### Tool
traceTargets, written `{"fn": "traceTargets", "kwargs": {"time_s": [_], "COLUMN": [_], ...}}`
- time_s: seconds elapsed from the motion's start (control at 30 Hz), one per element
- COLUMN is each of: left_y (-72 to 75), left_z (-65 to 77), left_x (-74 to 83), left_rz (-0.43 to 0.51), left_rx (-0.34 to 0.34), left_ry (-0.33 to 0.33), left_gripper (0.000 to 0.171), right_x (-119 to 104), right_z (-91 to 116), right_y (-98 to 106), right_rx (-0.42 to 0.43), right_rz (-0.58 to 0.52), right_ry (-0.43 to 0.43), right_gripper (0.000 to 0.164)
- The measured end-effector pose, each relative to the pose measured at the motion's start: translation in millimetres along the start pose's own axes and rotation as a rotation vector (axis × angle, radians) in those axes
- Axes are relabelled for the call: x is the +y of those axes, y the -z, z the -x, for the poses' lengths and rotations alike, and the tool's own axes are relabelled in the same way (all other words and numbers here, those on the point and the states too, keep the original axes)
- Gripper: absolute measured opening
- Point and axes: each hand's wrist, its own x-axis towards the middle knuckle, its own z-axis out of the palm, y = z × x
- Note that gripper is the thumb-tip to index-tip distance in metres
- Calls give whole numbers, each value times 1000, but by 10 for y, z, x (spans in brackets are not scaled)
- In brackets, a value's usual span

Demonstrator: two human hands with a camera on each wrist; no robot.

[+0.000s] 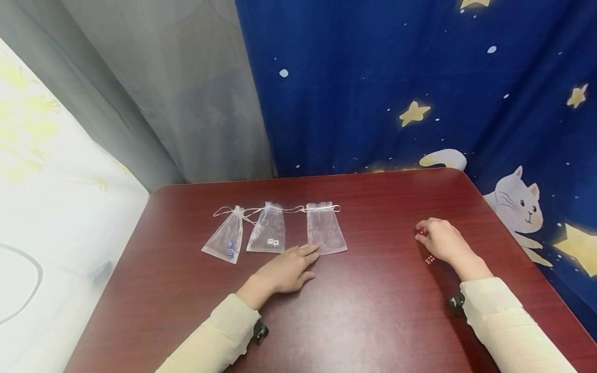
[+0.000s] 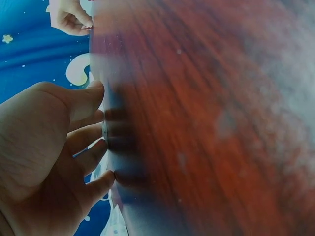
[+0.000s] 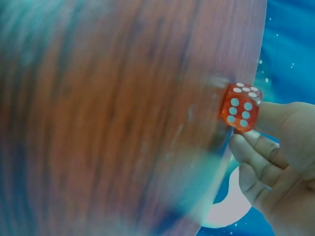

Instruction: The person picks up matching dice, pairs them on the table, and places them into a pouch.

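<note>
My right hand (image 1: 445, 241) pinches a red die (image 1: 422, 232) between thumb and fingertips, low over the table's right side. A second red die (image 1: 430, 259) with white pips lies on the table by that hand; in the right wrist view this die (image 3: 241, 108) stands in front of the fingers. My left hand (image 1: 290, 269) lies palm down with its fingers extended, fingertips on the lower left corner of a flat sheer drawstring bag (image 1: 326, 230). In the left wrist view the left hand (image 2: 54, 147) holds nothing.
Left of that bag lies a sheer bag (image 1: 267, 228) with white dice (image 1: 273, 242) inside. Farther left, another sheer bag (image 1: 226, 235) has blue dice (image 1: 230, 249) in it. The dark red table (image 1: 373, 321) ends at a blue starry curtain (image 1: 350, 93).
</note>
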Motion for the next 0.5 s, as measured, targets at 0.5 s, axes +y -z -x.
{"fn": "traceTargets", "kwargs": {"time_s": [0.5], "left_y": [19], "left_z": [-3], "left_x": [3], "left_rz": [26], "left_rx": [-10], "left_ry": [11], "left_gripper": [54], "right_x": [-222], "right_z": [-80], "right_y": [205], "right_rx": [123], "right_rz": [-13], "right_ry": [103], "right_gripper": [20]}}
